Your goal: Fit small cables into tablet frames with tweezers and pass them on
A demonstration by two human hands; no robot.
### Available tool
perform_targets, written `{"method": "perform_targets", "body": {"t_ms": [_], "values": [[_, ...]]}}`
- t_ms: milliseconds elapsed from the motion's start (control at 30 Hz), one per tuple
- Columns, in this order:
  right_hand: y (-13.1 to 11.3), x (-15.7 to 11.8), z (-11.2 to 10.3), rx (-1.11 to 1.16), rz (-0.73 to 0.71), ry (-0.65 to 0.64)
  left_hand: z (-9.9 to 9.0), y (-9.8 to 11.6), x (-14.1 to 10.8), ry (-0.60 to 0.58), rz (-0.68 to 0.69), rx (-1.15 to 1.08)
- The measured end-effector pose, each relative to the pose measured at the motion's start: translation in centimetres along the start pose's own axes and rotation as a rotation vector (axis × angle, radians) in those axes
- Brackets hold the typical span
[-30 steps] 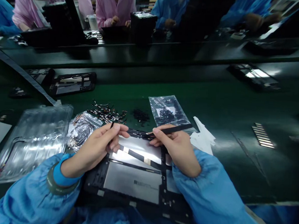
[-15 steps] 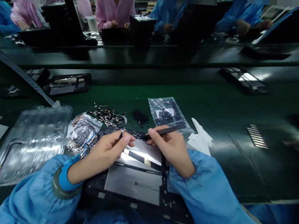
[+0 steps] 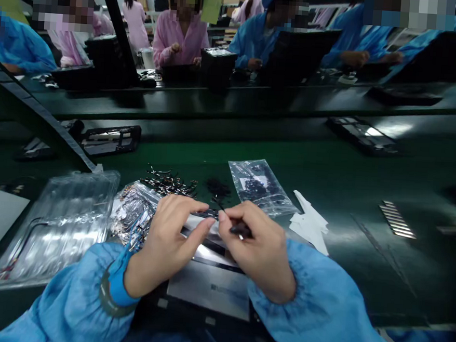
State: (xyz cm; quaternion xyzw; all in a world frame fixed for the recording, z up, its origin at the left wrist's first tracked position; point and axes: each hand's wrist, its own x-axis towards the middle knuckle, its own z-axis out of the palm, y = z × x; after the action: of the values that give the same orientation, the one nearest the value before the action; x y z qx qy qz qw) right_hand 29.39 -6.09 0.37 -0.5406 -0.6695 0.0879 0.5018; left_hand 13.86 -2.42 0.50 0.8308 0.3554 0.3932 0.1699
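Observation:
A black device with silver panels (image 3: 209, 287) lies in front of me, its upper part partly hidden by my hands. My left hand (image 3: 174, 235) is over its upper left, thumb and fingers apart, with nothing visible between them. My right hand (image 3: 258, 241) pinches black tweezers (image 3: 241, 230) near the device's top edge, their tip pointing up and left. Beyond the hands lie a pile of short cables (image 3: 168, 181) and a heap of small black parts (image 3: 218, 187). A blue band circles my left wrist.
At left are a clear plastic tray (image 3: 67, 232) and a bag of coiled cables (image 3: 131, 211). A bag of black parts (image 3: 262, 186), white paper scraps (image 3: 309, 221) and metal strips (image 3: 397, 220) lie right. People work across the bench (image 3: 201, 101).
My left hand has opened its fingers, and the small piece it pinched no longer shows there. My right hand has turned, so the tweezers point differently. The view has tilted up slightly.

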Motion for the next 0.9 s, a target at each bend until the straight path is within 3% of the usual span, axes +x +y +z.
{"method": "perform_targets", "body": {"t_ms": [133, 300, 400, 467, 533, 600, 700, 800, 900], "values": [[-0.7, -0.6, 0.3, -0.213, -0.233, -0.031, -0.2, -0.1, -0.4, 0.081, 0.01, 0.094], [-1.4, -0.9, 0.5, -0.196, -0.271, -0.1, -0.2, 0.3, -0.2, 0.052, -0.072, -0.028], [-1.2, -1.0, 0.0, -0.027, -0.146, -0.129, -0.8, 0.6, 0.1, -0.024, -0.265, -0.172], [-0.5, -0.9, -0.7, 0.142, 0.051, -0.134, -1.9, 0.4, 0.3, -0.071, -0.402, -0.276], [0.4, -0.7, -1.8, 0.325, 0.284, -0.059, -3.6, -0.6, 0.4, -0.054, -0.493, -0.284], [1.4, -0.4, -3.0, 0.511, 0.488, 0.069, -5.6, -2.6, 0.2, 0.024, -0.532, -0.108], [2.4, -0.1, -4.5, 0.71, 0.7, 0.187, -8.1, -7.0, -0.8, 0.045, -0.468, 0.416], [2.6, 0.0, -5.3, 0.773, 0.832, 0.204, -8.8, -11.1, -2.4, -0.244, -0.274, 0.913], [2.4, 0.0, -5.4, 0.77, 0.899, 0.157, -7.9, -12.8, -3.8, -0.503, -0.14, 1.049]]}}
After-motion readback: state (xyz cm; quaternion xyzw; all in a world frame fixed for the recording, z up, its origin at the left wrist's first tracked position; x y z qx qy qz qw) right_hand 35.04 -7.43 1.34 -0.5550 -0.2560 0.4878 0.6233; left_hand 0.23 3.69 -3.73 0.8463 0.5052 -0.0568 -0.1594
